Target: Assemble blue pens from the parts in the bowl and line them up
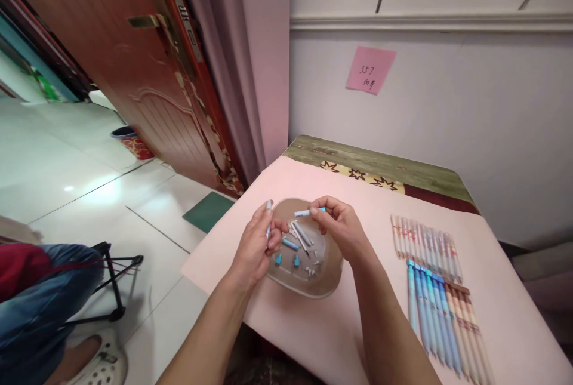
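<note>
Over the left rim of a translucent plastic bin (331, 290), my left hand (257, 242) holds a slim pale pen barrel (268, 208) upright. My right hand (335, 224), above the bin's upper right side, pinches a short light-blue tube (302, 213) that points left. The two held pieces are apart. Inside the bin lie grey-white sticks (302, 236), a blue tube (290, 244), two small turquoise pieces (296, 261) and several small whitish parts (310, 271).
On the pink-covered table (376, 301), rows of blue pens (432, 313), brown pens (470, 325) and clear-capped pens (425, 245) lie at right. A seated person's leg (49, 283) and a black folding stand (116, 289) are at left, beside the table.
</note>
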### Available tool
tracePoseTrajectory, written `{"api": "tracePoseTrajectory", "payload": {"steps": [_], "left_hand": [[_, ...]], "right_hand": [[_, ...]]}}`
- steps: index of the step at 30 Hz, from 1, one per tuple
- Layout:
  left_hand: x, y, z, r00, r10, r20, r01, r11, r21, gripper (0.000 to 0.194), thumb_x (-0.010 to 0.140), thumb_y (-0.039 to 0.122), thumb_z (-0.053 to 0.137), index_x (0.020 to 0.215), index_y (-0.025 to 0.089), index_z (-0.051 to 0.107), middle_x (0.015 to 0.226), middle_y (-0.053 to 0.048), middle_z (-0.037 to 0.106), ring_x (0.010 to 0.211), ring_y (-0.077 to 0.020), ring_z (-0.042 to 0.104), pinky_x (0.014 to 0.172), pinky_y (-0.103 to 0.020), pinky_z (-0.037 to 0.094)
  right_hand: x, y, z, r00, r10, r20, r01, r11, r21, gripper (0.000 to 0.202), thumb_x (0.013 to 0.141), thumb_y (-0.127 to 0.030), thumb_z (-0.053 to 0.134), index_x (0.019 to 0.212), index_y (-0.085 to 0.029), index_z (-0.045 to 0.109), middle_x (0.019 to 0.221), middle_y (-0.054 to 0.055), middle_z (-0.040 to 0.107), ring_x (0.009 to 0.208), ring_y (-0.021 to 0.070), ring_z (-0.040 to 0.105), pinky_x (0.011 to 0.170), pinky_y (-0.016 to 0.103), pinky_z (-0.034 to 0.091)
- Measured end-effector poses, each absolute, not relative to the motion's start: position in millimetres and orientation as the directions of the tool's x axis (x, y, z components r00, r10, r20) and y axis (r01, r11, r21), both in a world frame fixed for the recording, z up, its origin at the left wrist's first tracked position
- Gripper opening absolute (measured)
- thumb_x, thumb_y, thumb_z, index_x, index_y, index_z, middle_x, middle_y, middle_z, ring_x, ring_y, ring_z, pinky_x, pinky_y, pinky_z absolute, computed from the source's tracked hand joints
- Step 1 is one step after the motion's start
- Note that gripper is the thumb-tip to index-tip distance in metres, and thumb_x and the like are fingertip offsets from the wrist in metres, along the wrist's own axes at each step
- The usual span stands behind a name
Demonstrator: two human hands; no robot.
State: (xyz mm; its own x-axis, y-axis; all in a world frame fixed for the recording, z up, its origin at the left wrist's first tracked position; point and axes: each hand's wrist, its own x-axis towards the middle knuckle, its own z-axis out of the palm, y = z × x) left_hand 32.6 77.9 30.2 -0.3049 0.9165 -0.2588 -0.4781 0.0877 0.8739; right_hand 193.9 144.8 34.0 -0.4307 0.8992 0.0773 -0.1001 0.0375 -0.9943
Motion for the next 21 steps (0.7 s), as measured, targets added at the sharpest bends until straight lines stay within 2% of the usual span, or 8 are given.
{"api": "tracePoseTrajectory", "payload": {"steps": [3,6,9,11,14,16,18,21], "left_hand": [[29.1,76.9,30.9,-0.239,0.937,-0.256,-0.457,0.124,0.881,0.053,0.084,0.034,0.058,0.135,0.025,0.042,0.065,-0.001,0.066,0.030,-0.0033,0.032,0.032,-0.014,0.018],[24.1,77.0,31.5,-0.091,0.956,-0.279,-0.518,0.194,0.833,0.040,0.086,0.033,0.051,0.121,0.014,0.054,0.071,-0.009,0.070,0.035,-0.0081,0.047,0.032,-0.017,0.029],[18.7,76.3,34.4,0.019,0.968,-0.251,-0.635,0.206,0.745,0.040,0.088,0.037,0.045,0.109,0.005,0.057,0.088,-0.020,0.072,0.068,-0.0220,0.069,0.059,-0.030,0.054],[16.0,74.5,37.5,0.085,0.976,-0.200,-0.678,0.204,0.706,0.040,0.087,0.036,0.046,0.109,0.004,0.057,0.100,-0.024,0.070,0.094,-0.0293,0.068,0.082,-0.038,0.053],[14.7,71.7,41.0,0.117,0.984,-0.137,-0.662,0.180,0.728,0.037,0.082,0.028,0.054,0.112,0.005,0.056,0.113,-0.024,0.067,0.112,-0.0321,0.061,0.095,-0.041,0.047],[15.4,71.0,40.6,0.078,0.982,-0.172,-0.577,0.186,0.795,0.032,0.079,0.023,0.060,0.108,0.008,0.057,0.111,-0.022,0.069,0.106,-0.0301,0.064,0.089,-0.038,0.051],[16.2,71.3,37.6,-0.010,0.965,-0.263,-0.434,0.233,0.870,0.025,0.079,0.025,0.063,0.100,0.011,0.058,0.095,-0.018,0.073,0.083,-0.0251,0.071,0.069,-0.032,0.056],[16.0,72.2,31.3,-0.064,0.927,-0.369,-0.165,0.354,0.920,0.033,0.085,0.043,0.054,0.100,0.014,0.060,0.068,-0.009,0.072,0.045,-0.0168,0.063,0.041,-0.024,0.045]], "right_hand": [[194.2,145.2,33.8,-0.430,0.899,0.079,-0.106,0.037,-0.994,0.026,0.075,-0.043,0.067,0.081,-0.018,0.063,0.063,-0.003,0.052,0.053,0.0090,0.043,0.048,0.022,0.037],[194.7,145.8,32.7,-0.408,0.911,0.067,-0.111,0.024,-0.994,0.026,0.075,-0.042,0.067,0.081,-0.017,0.062,0.063,-0.003,0.052,0.053,0.0089,0.044,0.049,0.021,0.037],[195.5,147.3,31.0,-0.358,0.932,0.060,-0.110,0.022,-0.994,0.027,0.075,-0.042,0.067,0.081,-0.016,0.062,0.062,-0.003,0.051,0.052,0.0086,0.043,0.049,0.021,0.038],[196.4,148.9,29.4,-0.320,0.945,0.065,-0.106,0.033,-0.994,0.028,0.076,-0.043,0.067,0.081,-0.016,0.062,0.060,-0.004,0.051,0.051,0.0082,0.042,0.048,0.020,0.037],[197.8,151.7,27.0,-0.271,0.960,0.075,-0.100,0.050,-0.994,0.029,0.076,-0.044,0.066,0.080,-0.015,0.062,0.058,-0.005,0.049,0.049,0.0077,0.041,0.046,0.020,0.035],[198.6,152.9,26.1,-0.256,0.964,0.078,-0.098,0.054,-0.994,0.031,0.075,-0.045,0.067,0.081,-0.015,0.063,0.058,-0.005,0.049,0.049,0.0077,0.041,0.046,0.020,0.035],[198.9,153.2,26.0,-0.253,0.965,0.067,-0.094,0.044,-0.995,0.032,0.073,-0.045,0.069,0.083,-0.015,0.064,0.059,-0.005,0.050,0.050,0.0078,0.041,0.047,0.020,0.035],[198.0,152.5,26.7,-0.267,0.963,0.045,-0.090,0.021,-0.996,0.033,0.069,-0.043,0.072,0.085,-0.015,0.065,0.059,-0.005,0.051,0.051,0.0080,0.041,0.048,0.020,0.034]]}}
